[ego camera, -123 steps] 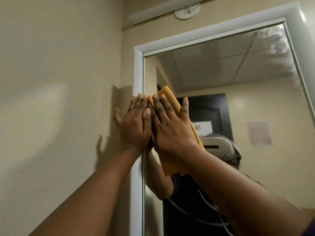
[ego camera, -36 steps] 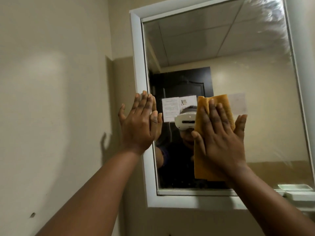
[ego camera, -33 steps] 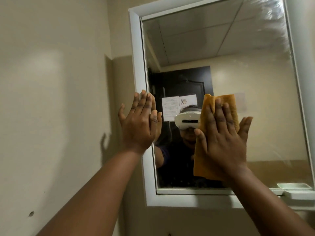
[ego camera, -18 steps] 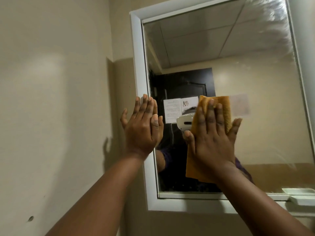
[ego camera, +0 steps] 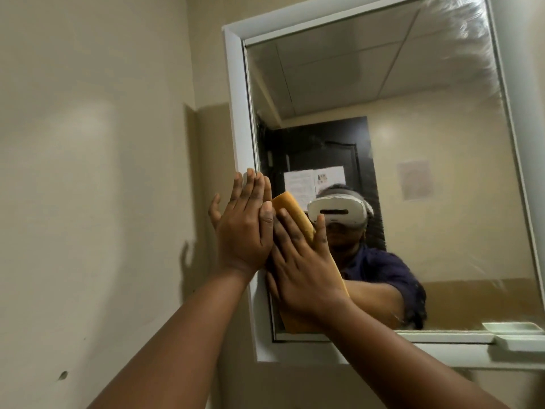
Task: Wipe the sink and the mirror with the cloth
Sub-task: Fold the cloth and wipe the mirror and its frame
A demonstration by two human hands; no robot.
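Note:
The mirror (ego camera: pixel 413 119) hangs on the wall in a white frame (ego camera: pixel 237 113). An orange-yellow cloth (ego camera: pixel 293 215) lies flat against the glass near its lower left corner. My right hand (ego camera: pixel 300 267) presses the cloth to the mirror with straight fingers. My left hand (ego camera: pixel 241 228) lies flat with straight fingers on the left side of the frame, right beside my right hand. The sink is out of view.
A beige wall (ego camera: pixel 103 172) fills the left. A small white soap dish (ego camera: pixel 516 335) sits on the frame's lower ledge at the right. The glass reflects a person with a white headset, a dark door and ceiling tiles.
My right hand has slid the cloth left and down across the glass, ending against my left hand. My left hand has stayed on the frame.

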